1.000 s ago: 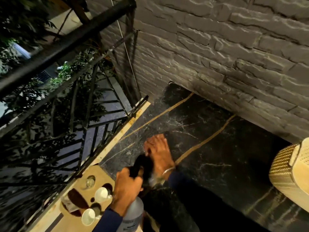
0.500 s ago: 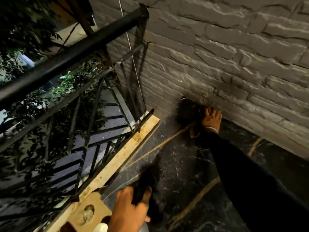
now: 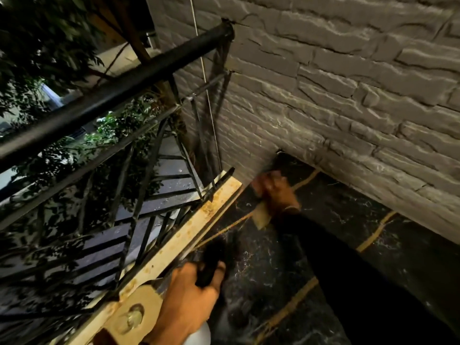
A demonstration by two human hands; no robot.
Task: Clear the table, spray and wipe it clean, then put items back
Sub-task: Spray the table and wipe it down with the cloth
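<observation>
We press the cloth (image 3: 261,214) flat under our right hand (image 3: 275,192) at the table (image 3: 348,220) corner by the wall (image 3: 348,95) to wipe, our left hand (image 3: 185,298) gripping the spray bottle (image 3: 211,267) ready.

A grey wall (image 3: 348,83) of rough, stacked stone fills the upper right, lit warmly from low down so each course throws a shadow. A black metal railing (image 3: 112,95) with a thick round top bar runs diagonally into it, thinner bars crossing below. A thin cable (image 3: 209,95) hangs down beside the wall. Beyond the rails, dark leafy branches (image 3: 49,46) and a patch of lit foliage show against night
</observation>
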